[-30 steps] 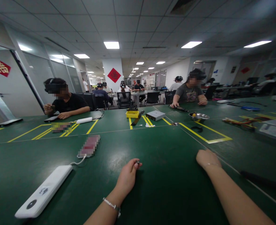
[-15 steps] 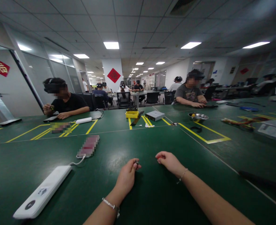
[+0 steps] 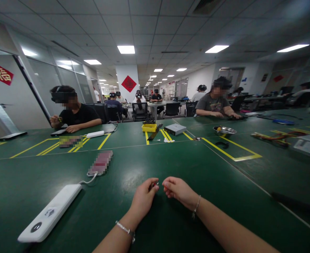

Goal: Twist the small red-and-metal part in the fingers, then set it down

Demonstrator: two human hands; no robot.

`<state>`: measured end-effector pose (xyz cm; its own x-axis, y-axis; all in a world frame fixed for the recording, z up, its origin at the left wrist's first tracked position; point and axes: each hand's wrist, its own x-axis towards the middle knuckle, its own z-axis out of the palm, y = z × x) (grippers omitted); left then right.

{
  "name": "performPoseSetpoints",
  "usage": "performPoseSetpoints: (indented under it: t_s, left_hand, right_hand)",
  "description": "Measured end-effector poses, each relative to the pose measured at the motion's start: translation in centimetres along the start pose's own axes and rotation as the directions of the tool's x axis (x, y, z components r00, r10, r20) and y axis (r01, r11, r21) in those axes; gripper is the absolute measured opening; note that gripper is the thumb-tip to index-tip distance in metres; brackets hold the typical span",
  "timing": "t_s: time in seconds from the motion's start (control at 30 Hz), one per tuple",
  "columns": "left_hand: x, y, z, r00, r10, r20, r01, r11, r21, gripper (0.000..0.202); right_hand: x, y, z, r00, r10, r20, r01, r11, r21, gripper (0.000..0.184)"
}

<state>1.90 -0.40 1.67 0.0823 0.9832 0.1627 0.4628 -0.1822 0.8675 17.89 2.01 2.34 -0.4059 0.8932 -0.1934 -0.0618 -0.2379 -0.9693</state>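
Just above the green table [image 3: 144, 163], my left hand [image 3: 143, 196] is closed in a pinch on a small shiny metal piece [image 3: 157, 183] with a bit of red beside it. Most of that piece is covered by the fingers, so its kind does not show. My right hand [image 3: 179, 191], also pinching, has a tiny orange-red thing [image 3: 165, 188] between thumb and forefinger, too small to name. The fingertips of both hands face each other with a narrow gap between them.
At left lie a white power bank [image 3: 51, 212] and, cabled to it, a phone [image 3: 100, 162]. Farther back are a yellow tray [image 3: 149, 128], a grey box [image 3: 175, 129], a metal bowl [image 3: 230, 131] and bundled wires [image 3: 270, 138]. Two people sit across the table.
My right hand has moved left and slightly down, bringing its fingertips close to my left hand. My left hand has stayed nearly in place, still pinching.
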Motion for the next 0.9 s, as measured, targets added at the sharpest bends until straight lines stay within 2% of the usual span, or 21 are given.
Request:
performPoseSetpoints:
  t_s: [0.13, 0.27, 0.43, 0.67, 0.9]
  left_hand:
    - [0.11, -0.18, 0.09, 1.0, 0.008, -0.028, -0.008, 1.0, -0.006, 0.019]
    - [0.11, -0.21, 0.03, 0.998, 0.045, -0.038, -0.042, 0.997, 0.062, 0.01]
    - [0.02, 0.08, -0.14, 0.999, 0.013, -0.029, -0.011, 0.996, 0.086, 0.017]
    - [-0.16, 0.22, -0.25, 1.0, 0.022, 0.021, -0.025, 0.993, 0.113, 0.032]
    - [-0.12, 0.26, -0.28, 0.999, 0.038, -0.015, -0.037, 0.997, 0.073, 0.025]
  right_hand:
    - [0.27, 0.09, -0.12, 1.0, -0.001, 0.006, 0.001, 0.996, 0.091, 0.028]
    - [0.23, 0.12, -0.4, 0.999, 0.002, 0.032, -0.007, 0.988, 0.154, 0.028]
    - [0.16, 0.26, -0.48, 1.0, -0.002, 0.015, 0.0, 0.986, 0.168, 0.029]
    - [0.26, 0.36, -0.44, 0.999, -0.004, 0.044, -0.002, 0.993, 0.12, 0.027]
    - [0.03, 0.14, -0.35, 0.999, 0.005, 0.044, -0.01, 0.991, 0.133, 0.028]
